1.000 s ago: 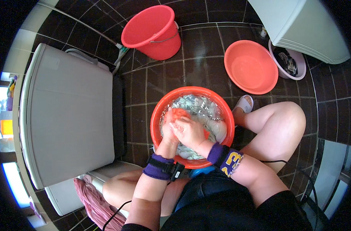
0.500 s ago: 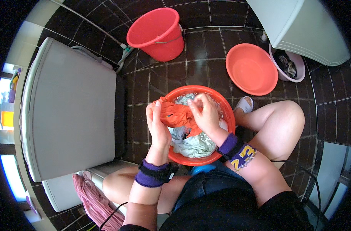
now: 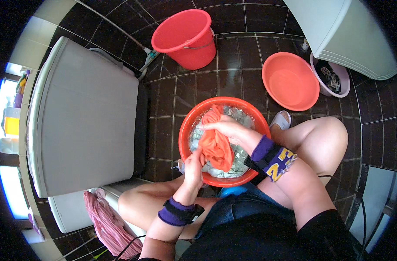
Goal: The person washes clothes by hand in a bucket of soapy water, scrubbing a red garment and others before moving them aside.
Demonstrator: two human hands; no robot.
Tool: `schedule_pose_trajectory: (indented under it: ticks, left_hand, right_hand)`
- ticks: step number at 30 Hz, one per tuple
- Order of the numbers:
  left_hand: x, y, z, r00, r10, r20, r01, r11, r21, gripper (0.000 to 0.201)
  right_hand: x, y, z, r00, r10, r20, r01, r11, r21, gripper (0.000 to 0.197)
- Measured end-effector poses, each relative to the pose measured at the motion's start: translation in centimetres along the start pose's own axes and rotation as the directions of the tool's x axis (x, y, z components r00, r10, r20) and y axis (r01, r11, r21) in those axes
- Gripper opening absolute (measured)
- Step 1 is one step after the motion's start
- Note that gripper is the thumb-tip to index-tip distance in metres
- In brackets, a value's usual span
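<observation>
A bunched orange cloth garment (image 3: 218, 150) is held over a red-orange basin (image 3: 186, 126) on the floor between my legs. My right hand (image 3: 228, 129) grips its upper part, the thumb pointing left across the fabric. My left hand (image 3: 194, 167) pinches the garment's lower left edge near the basin's rim. Under it, pale clothes (image 3: 242, 114), some green and patterned, lie in water inside the basin. What kind of garment the orange cloth is cannot be made out. Purple wristbands with black straps circle both my wrists.
A red bucket (image 3: 187, 39) stands at the back; an orange-red basin (image 3: 290, 82) lies to the right, beside a pale tub (image 3: 340, 80) holding dark cloth. A grey-topped appliance (image 3: 87, 122) fills the left, with pink cloth (image 3: 109, 224) below it. A white cabinet (image 3: 351, 39) juts in at upper right.
The orange garment has gone from stretched sideways to hanging lengthwise and bunched. My left hand has moved down and right; my right hand has shifted slightly down. The view has shifted slightly.
</observation>
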State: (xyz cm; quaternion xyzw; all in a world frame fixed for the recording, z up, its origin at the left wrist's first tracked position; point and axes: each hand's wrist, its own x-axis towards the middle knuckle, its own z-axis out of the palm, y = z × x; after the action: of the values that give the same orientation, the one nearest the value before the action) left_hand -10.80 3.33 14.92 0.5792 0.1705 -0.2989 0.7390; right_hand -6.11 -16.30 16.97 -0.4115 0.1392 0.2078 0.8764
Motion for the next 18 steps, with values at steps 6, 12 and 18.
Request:
schedule_pose_trajectory:
  ticks: [6, 12, 18]
  left_hand:
    - [4.0, 0.9, 1.6, 0.960, 0.085, -0.266, -0.098, 0.994, -0.037, 0.010]
    - [10.7, -1.2, 1.2, 0.944, 0.330, -0.001, -0.302, 0.865, 0.401, 0.061]
    - [12.6, -2.7, 2.8, 1.000, 0.012, -0.011, -0.007, 0.929, 0.370, 0.067]
  right_hand:
    - [-0.7, -0.1, -2.1, 0.983, -0.142, 0.115, 0.181, 0.649, -0.739, 0.056]
    - [0.6, 4.2, -5.0, 0.948, -0.152, -0.281, -0.271, 0.081, -0.959, 0.082]
    - [2.8, 9.4, -6.4, 0.947, -0.130, -0.295, -0.320, -0.285, -0.903, 0.053]
